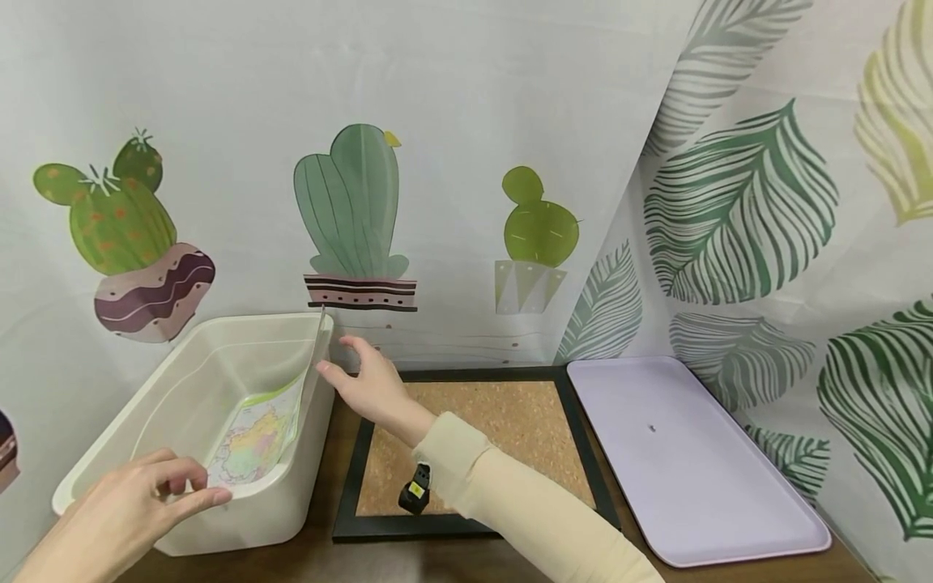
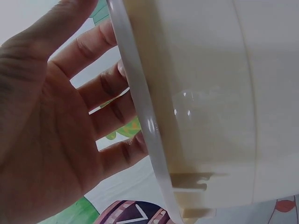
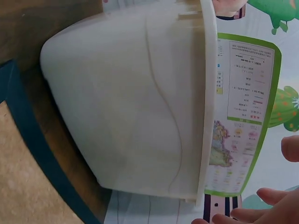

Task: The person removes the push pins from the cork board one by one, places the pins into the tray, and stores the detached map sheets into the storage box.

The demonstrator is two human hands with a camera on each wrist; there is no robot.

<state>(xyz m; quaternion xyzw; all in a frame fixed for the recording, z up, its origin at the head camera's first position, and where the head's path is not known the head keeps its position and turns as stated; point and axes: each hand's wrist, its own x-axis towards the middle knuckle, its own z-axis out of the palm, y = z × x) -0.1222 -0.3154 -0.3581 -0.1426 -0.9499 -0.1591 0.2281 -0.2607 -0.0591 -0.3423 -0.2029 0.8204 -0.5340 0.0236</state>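
Note:
A map sheet with a green border (image 1: 251, 441) lies in the cream plastic bin (image 1: 182, 530), leaning up along its right wall. In the right wrist view a corner of the map (image 3: 247, 112), printed with text and small pictures, stands above the rim. My right hand (image 1: 375, 393) is beside the bin's far right corner, thumb and fingers spread, apart from the sheet in the right wrist view. Over the near left rim is my left hand (image 1: 138, 502). Its fingers (image 2: 110, 81) reach behind the rim in the left wrist view, with the thumb apart from them; the fingertips are partly hidden.
Right of the bin lies a cork board (image 1: 503, 437) in a dark frame, partly under my right forearm. A pale lilac tray (image 1: 700, 470) sits at the right on the brown table (image 1: 379, 559). Behind stands a white curtain printed with cacti and leaves (image 1: 466, 97).

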